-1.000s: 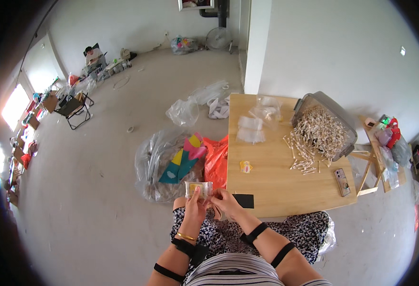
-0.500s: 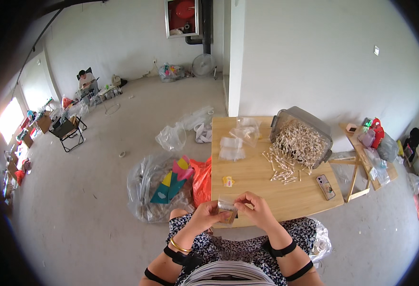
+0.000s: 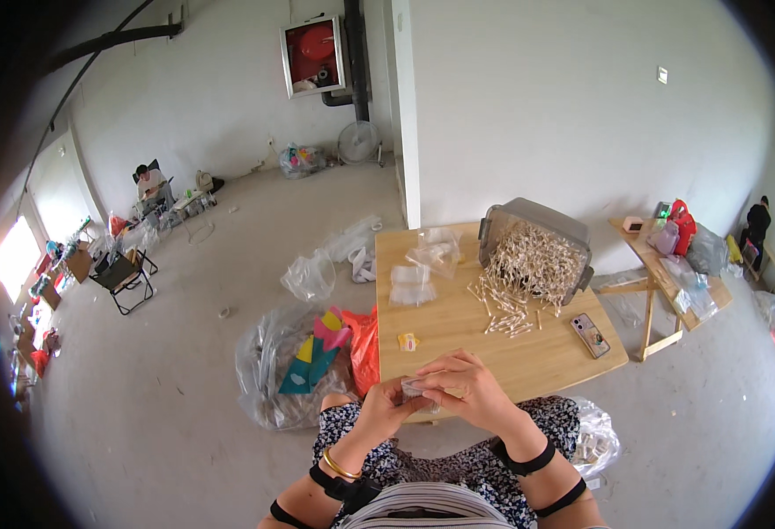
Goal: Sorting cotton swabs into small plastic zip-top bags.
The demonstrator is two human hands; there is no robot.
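Both hands meet at the near edge of the wooden table, around a small clear plastic bag of cotton swabs. My left hand grips the bag from the left side. Bent over its upper part, my right hand has its fingers pressed to the bag and hides most of it. Beyond them a tipped grey plastic bin spills a heap of cotton swabs onto the tabletop. A small yellow and white packet lies just ahead of my hands. Flat clear bags are stacked farther back.
A phone lies at the table's right. Left of the table sit a large clear sack and a red plastic bag. A side table holds bags at the right. One person sits far left; another is far right.
My right hand has closed over the top of the bag, covering the swabs that showed inside it before. The view has shifted, so the table appears slightly farther left.
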